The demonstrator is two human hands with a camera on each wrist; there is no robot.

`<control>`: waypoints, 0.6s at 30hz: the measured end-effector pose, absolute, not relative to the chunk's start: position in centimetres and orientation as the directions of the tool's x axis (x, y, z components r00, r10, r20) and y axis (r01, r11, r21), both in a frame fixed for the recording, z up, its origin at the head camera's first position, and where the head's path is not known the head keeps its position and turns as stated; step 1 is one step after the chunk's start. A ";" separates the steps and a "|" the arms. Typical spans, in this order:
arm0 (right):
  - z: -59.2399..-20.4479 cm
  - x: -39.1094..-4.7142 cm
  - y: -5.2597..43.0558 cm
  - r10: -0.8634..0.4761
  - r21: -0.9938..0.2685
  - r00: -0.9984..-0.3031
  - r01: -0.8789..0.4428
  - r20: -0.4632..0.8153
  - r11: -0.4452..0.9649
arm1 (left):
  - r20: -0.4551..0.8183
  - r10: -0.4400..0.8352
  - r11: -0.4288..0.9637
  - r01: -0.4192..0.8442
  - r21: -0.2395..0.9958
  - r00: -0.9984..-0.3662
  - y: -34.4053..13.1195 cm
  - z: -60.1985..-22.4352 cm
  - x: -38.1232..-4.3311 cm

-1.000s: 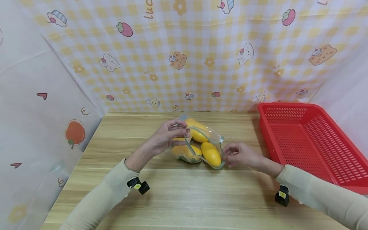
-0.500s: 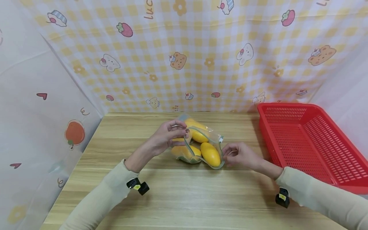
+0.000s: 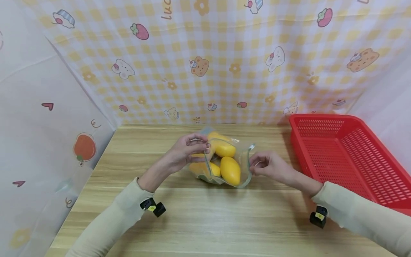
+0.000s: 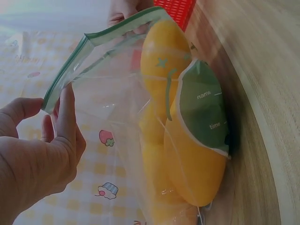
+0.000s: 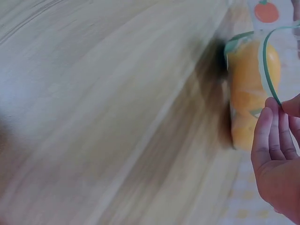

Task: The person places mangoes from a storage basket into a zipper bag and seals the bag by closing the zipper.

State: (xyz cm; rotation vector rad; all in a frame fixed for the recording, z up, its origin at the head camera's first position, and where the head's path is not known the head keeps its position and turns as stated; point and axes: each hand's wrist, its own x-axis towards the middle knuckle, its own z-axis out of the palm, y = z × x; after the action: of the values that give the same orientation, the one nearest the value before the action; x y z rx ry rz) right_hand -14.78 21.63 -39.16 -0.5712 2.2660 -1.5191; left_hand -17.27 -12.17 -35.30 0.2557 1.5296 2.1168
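Observation:
A clear zip bag (image 3: 245, 167) with a green zip edge lies on the wooden table, its mouth spread toward me. Several yellow mangoes (image 3: 230, 170) are inside it. My left hand (image 3: 184, 153) pinches the left side of the mouth between thumb and fingers; the left wrist view shows the green zip strip (image 4: 65, 75) running from that pinch. On the other side, my right hand (image 3: 271, 167) pinches the right edge of the mouth near the white slider (image 3: 252, 146). A green printed label (image 4: 202, 110) covers part of one mango.
A red plastic basket (image 3: 308, 157) with a perforated floor stands on the right, beyond my right forearm. Behind the wooden table (image 3: 205, 217) hangs a yellow checked curtain (image 3: 224, 85). A white patterned sheet (image 3: 41, 142) borders the left side.
My right hand has moved slightly up and drawn its edge of the bag rightward, so the mouth stands wider. The front mango has shifted a little left. My left hand stays in place.

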 end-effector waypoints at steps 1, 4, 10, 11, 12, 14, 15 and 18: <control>-38.9 -14.8 21.6 -0.509 -0.933 -0.858 -0.126 -0.067 0.336 | -0.142 0.505 -0.237 -0.295 0.926 -0.851 -12.2 -35.3 -17.3; -38.0 -14.9 21.4 -0.499 -0.942 -0.864 -0.115 -0.062 0.316 | -0.144 0.500 -0.234 -0.294 0.927 -0.854 -12.4 -35.1 -17.3; -36.5 -15.0 21.2 -0.482 -0.944 -0.875 -0.128 -0.036 0.304 | -0.140 0.501 -0.241 -0.293 0.925 -0.854 -12.6 -34.6 -17.2; -36.2 -15.0 21.1 -0.480 -0.943 -0.877 -0.135 -0.029 0.304 | -0.136 0.503 -0.245 -0.293 0.924 -0.853 -12.6 -34.6 -17.2; -35.9 -15.0 21.1 -0.477 -0.943 -0.879 -0.141 -0.022 0.303 | -0.133 0.505 -0.250 -0.292 0.923 -0.853 -12.6 -34.5 -17.1; -35.4 -15.1 20.9 -0.475 -0.944 -0.880 -0.157 0.000 0.291 | -0.124 0.507 -0.257 -0.287 0.923 -0.853 -12.7 -34.4 -17.1; -35.1 -15.1 20.9 -0.474 -0.944 -0.880 -0.165 0.010 0.286 | -0.120 0.510 -0.260 -0.285 0.923 -0.852 -12.8 -34.3 -17.1; -34.2 -15.0 20.7 -0.481 -0.946 -0.876 -0.191 0.043 0.264 | -0.106 0.514 -0.269 -0.278 0.922 -0.851 -12.9 -34.0 -17.1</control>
State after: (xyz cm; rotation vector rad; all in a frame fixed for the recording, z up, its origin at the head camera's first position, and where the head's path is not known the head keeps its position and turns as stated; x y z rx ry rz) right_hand -15.04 20.69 -34.24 -0.6232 2.2826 -1.6520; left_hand -17.06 -12.86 -34.02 0.2927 1.4975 2.1477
